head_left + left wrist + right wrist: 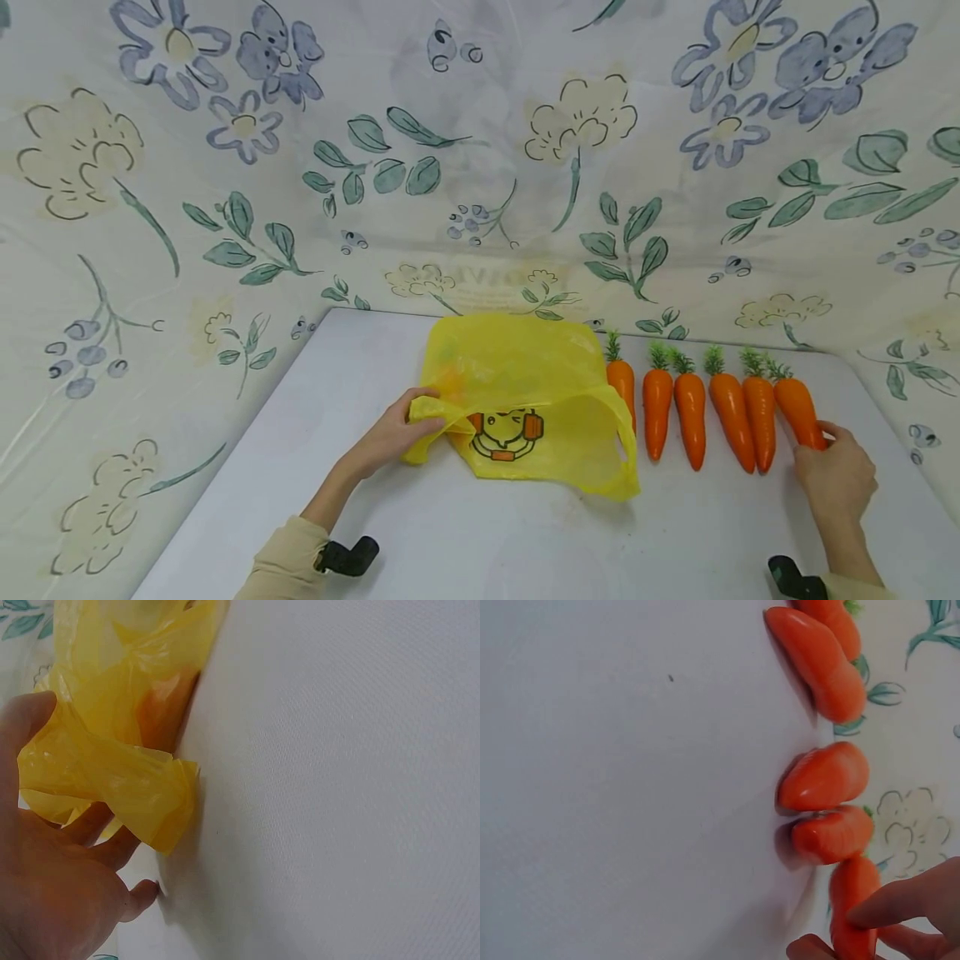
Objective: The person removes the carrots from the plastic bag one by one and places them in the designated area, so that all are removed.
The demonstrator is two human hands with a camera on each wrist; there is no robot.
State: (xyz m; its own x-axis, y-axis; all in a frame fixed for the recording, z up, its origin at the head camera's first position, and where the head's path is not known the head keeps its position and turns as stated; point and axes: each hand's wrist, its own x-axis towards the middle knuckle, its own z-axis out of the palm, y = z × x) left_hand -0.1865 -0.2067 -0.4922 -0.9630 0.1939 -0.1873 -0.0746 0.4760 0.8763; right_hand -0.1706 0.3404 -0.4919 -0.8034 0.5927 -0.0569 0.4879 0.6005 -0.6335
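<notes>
A thin yellow plastic bag (517, 354) with a cartoon print lies on the table, its mouth spread toward the front right. My left hand (393, 437) pinches a gathered handle at the bag's left side, between thumb and fingers. Through the film in the left wrist view shows an orange shape (161, 709), blurred by the plastic. At the right end of a row, my right hand (838, 479) grips the lower part of an orange carrot (795, 404) with a green top. In the right wrist view, thumb and fingers close about that carrot (853, 885).
Several more carrots (690, 417) lie side by side between the bag and my right hand, tops toward the back. The leftmost carrot (619, 379) is partly covered by the bag. A flower-patterned cloth (480, 208) rises behind the white table (525, 542).
</notes>
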